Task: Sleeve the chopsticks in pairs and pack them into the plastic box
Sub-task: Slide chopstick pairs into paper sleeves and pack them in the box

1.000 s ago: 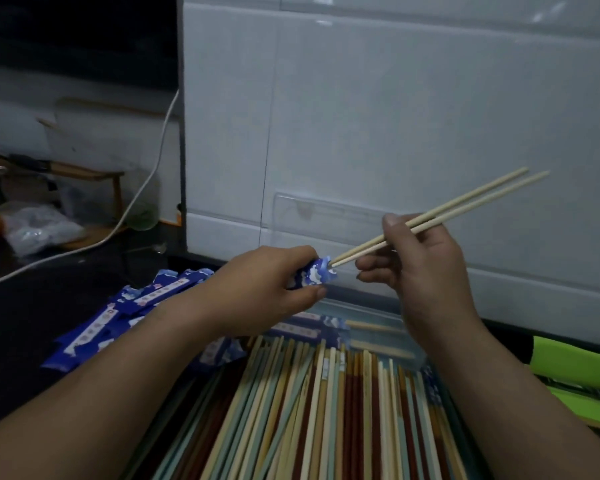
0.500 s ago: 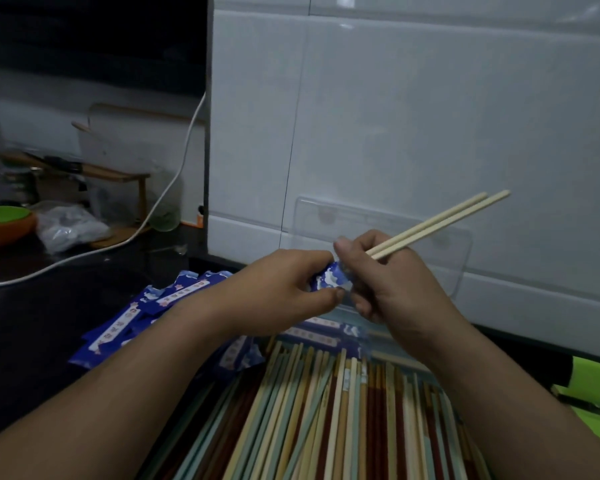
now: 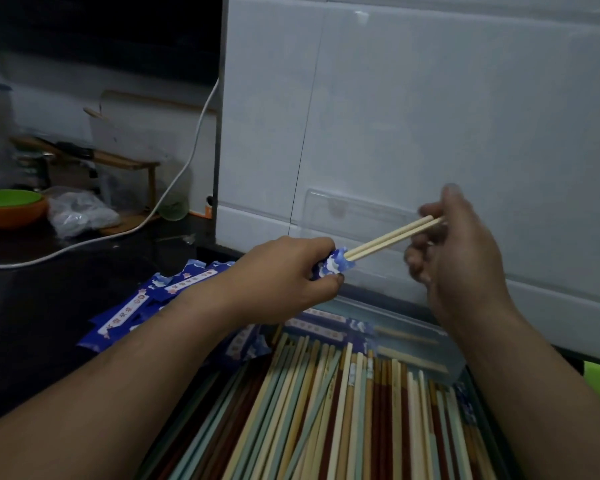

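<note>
Chopsticks (image 3: 392,237), two, poke from one sleeve (image 3: 331,266).

At mid-frame the left hand (image 3: 284,282) grips a blue sleeve (image 3: 332,266) with a pair of pale chopsticks (image 3: 392,239) part-way in. The blurred right hand (image 3: 461,258) holds their far ends. Loose chopsticks (image 3: 326,410) fill the lower centre, with more sleeves (image 3: 142,306) piled at left.

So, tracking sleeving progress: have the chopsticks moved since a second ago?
Yes. The chopsticks slid left, deeper into the sleeve; their ends now sit over the clear lid.
</note>
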The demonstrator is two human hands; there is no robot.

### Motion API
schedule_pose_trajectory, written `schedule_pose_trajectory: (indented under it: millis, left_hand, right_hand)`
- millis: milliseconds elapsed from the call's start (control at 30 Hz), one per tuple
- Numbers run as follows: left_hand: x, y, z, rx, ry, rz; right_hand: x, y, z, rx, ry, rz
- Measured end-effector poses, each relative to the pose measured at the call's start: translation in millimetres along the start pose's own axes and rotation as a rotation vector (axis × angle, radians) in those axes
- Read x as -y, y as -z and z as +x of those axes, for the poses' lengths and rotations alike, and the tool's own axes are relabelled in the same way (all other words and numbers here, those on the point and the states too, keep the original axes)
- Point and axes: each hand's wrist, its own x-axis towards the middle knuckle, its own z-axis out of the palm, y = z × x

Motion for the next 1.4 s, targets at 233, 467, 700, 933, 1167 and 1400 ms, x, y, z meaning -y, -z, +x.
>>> schedule_pose_trajectory:
  millis: [233,467,700,933,1167,1400]
  left_hand:
    - [1,1,0,-0.009,0.008,0.085]
    - [2,1,1,-0.026,-0.005,0.240]
    - [-1,0,1,-0.039,-0.020,0.286]
    - [0,1,0,-0.015,0.001,0.337]
    - [2,4,-1,-0.056,-0.010,0.366]
    - [5,1,2,-0.101,-0.024,0.480]
  right_hand:
    - [-2,4,2,0.105,0.075,-0.260]
    - [-5,-1,-6,0.274,0.025,-0.388]
    - [-3,-5,-10,0.226,0.038,-0.488]
    - [-8,-4,-12,0.247,0.070,-0.584]
    - [-9,-6,-15,0.279,0.060,-0.490]
    - [4,-5,-21,0.357,0.496,-1.214]
